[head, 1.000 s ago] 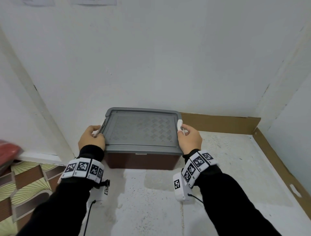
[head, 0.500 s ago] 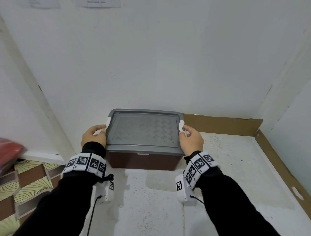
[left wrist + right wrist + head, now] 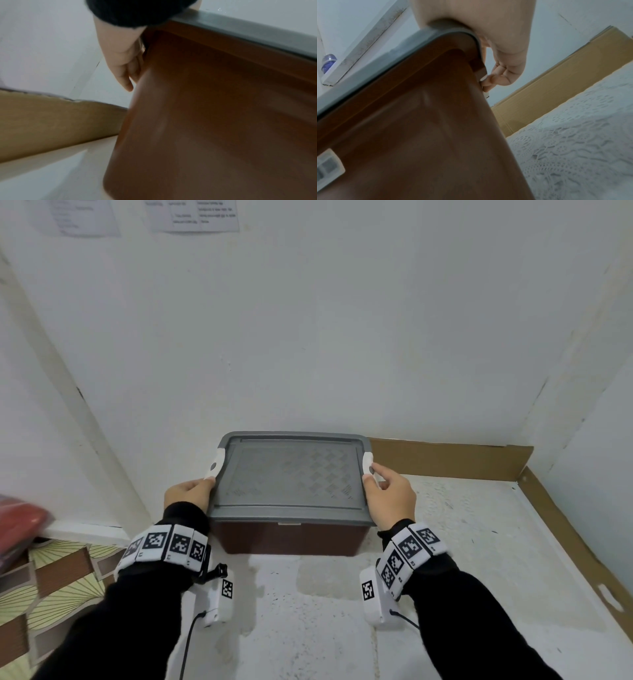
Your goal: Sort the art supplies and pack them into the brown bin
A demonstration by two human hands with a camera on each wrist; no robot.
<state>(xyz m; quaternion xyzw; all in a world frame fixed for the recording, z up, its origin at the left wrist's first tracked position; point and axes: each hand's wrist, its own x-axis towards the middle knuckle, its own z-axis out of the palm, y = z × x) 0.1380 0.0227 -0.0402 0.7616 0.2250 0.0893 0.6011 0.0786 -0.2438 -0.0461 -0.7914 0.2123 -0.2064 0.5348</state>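
head: the bin is sitting on the cloth against the wall, with its lid on. my left hand is resting at the bin's left side, touching the low end of the left latch. my right hand is pinching the right latch, thumb on top.

left wrist: my fingers are lying nearly straight along the bin's side, gripping nothing.

right wrist: my fingers are curling under the right latch, just below the lid's rim.

Head view above brown bin, wrist views close below
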